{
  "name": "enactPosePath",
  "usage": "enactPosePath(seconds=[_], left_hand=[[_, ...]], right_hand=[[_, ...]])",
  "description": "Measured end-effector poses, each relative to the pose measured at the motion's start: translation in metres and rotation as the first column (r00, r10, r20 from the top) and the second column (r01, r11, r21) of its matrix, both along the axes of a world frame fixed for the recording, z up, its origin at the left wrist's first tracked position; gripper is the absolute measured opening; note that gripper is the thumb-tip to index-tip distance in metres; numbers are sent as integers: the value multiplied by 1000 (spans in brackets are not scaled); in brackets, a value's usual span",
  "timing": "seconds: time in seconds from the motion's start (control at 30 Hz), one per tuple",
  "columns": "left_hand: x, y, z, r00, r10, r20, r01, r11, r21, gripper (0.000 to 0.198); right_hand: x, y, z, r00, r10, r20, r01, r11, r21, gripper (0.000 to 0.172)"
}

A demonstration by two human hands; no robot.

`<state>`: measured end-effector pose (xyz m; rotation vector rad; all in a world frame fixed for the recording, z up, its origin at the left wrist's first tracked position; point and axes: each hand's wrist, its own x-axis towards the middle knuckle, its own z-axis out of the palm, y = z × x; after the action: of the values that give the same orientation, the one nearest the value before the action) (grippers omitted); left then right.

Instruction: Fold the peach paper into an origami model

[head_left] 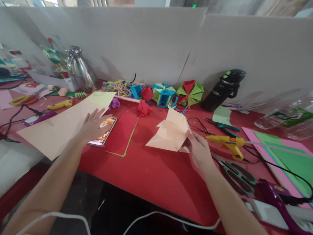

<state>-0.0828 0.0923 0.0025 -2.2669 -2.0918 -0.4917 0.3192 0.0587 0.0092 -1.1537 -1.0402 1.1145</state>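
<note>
With its fingers stretched out flat, my left hand (94,125) reaches over a phone (107,132) whose screen is lit; I cannot tell whether the fingertips touch it. Beneath the phone lies red paper (126,130) with a green sheet edge (128,143) showing under it. A large cream sheet (56,127) extends under my left wrist. On the other side, my right hand (198,145) grips a creased, partly folded peach paper (171,132) by its right edge. Part of that paper is hidden behind my fingers.
Folded paper models (189,93) and a black bottle (222,89) stand along the partition. To the right lie a yellow glue gun (227,141), scissors (238,176), pliers (223,127) and coloured sheets (288,156). A steel jug (83,70) stands at the back left.
</note>
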Motion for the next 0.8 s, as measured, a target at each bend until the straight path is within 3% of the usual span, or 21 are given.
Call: enactPosePath(seconds=[0.17, 0.4, 0.63, 0.8], left_hand=[[-30, -28, -8, 973, -65, 221, 5, 965, 262, 40], [-48, -63, -28, 969, -121, 214, 66, 966, 248, 37], [-35, -76, -21, 979, -97, 180, 22, 925, 379, 28], [-36, -75, -22, 991, -86, 101, 54, 957, 284, 32]], right_hand=[[1, 1, -1, 1000, 14, -10, -14, 1000, -1, 35], [0, 2, 0, 1000, 22, 2, -22, 1000, 6, 38], [0, 1, 1, 1000, 10, -9, -10, 1000, -11, 37], [-1, 1, 3, 1000, 2, 2, -2, 1000, 1, 39]])
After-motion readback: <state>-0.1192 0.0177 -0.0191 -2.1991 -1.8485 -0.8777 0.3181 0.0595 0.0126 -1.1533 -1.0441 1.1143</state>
